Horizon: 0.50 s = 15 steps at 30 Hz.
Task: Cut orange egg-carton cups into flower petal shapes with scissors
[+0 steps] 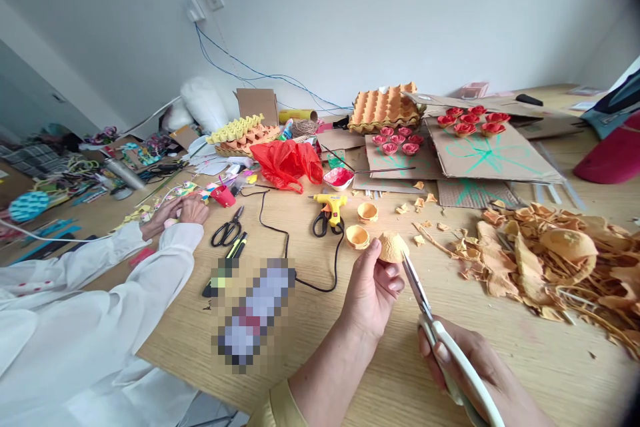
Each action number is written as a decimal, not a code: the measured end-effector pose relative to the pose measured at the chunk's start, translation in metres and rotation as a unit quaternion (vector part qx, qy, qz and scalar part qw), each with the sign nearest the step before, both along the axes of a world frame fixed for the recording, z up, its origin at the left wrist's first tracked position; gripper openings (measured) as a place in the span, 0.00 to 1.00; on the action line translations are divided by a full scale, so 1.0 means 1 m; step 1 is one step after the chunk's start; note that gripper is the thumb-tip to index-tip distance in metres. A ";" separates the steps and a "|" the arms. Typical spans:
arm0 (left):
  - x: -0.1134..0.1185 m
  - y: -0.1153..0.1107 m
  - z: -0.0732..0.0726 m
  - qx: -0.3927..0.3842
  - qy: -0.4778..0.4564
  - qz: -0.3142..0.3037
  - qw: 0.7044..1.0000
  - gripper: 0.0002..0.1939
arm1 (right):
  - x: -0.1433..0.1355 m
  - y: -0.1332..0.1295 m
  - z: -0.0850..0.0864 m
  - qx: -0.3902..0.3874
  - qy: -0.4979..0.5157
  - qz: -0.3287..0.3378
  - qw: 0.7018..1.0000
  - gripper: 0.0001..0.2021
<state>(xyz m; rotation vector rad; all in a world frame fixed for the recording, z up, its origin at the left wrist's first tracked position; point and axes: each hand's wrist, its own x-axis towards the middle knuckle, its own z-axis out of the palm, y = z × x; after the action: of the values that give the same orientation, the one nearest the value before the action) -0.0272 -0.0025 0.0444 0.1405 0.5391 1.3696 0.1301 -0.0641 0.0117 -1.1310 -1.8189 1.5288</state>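
Between its thumb and fingers, my left hand pinches an orange egg-carton cup, its rounded side facing up. My right hand grips white-handled scissors, whose blade tips meet the right edge of that cup. Whether the blades are slightly apart is hard to make out. Just beyond my left hand sit two more cut cups, one nearer and one farther. A yellow glue gun lies close by with black-handled scissors beneath it.
Orange carton scraps are heaped at right. Red paper flowers stand on cardboard behind. A paint bowl, red bag and egg trays line the back. A cutter lies left, near a co-worker's hands.
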 end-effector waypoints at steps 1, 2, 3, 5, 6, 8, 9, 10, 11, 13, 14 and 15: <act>0.000 0.000 0.000 -0.002 0.002 -0.009 1.000 0.18 | 0.000 0.000 -0.002 0.001 0.005 -0.002 1.000 0.24; 0.000 -0.001 0.000 0.000 0.006 -0.018 1.000 0.20 | 0.000 0.000 -0.005 0.004 0.012 -0.003 1.000 0.23; 0.000 -0.002 0.000 0.006 0.012 -0.025 1.000 0.21 | 0.000 0.000 -0.007 0.010 0.018 -0.006 1.000 0.23; 0.001 -0.004 0.000 0.032 0.031 -0.037 0.998 0.23 | 0.001 0.001 -0.012 0.022 0.024 -0.014 0.999 0.23; 0.001 -0.006 -0.001 0.046 0.044 -0.041 0.997 0.22 | 0.001 0.001 -0.013 0.026 0.025 -0.020 0.999 0.23; 0.004 -0.009 -0.001 0.064 0.070 -0.047 0.994 0.18 | 0.002 0.001 -0.015 0.027 0.022 -0.029 0.999 0.22; 0.005 -0.010 -0.001 0.068 0.082 -0.046 0.993 0.17 | 0.002 0.001 -0.016 0.025 0.022 -0.031 0.999 0.21; 0.006 -0.011 -0.001 0.070 0.093 -0.041 0.992 0.16 | 0.001 0.002 -0.017 0.024 0.022 -0.031 0.999 0.21; 0.007 -0.011 -0.001 0.072 0.104 -0.033 0.991 0.15 | 0.001 0.002 -0.017 0.024 0.022 -0.031 0.999 0.21; 0.009 -0.012 0.000 0.077 0.132 -0.011 0.988 0.15 | 0.002 0.001 -0.018 0.025 0.018 -0.029 0.999 0.21; 0.010 -0.013 0.001 0.079 0.150 0.002 0.986 0.15 | 0.002 0.001 -0.018 0.028 0.015 -0.029 0.999 0.20; 0.011 -0.013 0.001 0.081 0.169 0.014 0.982 0.15 | 0.002 0.001 -0.018 0.032 0.012 -0.030 0.999 0.20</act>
<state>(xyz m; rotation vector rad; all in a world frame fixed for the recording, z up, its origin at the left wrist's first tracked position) -0.0164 -0.0153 0.0457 0.5067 0.7121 1.4262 0.1324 -0.0632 -0.0065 -1.1221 -1.7903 1.4331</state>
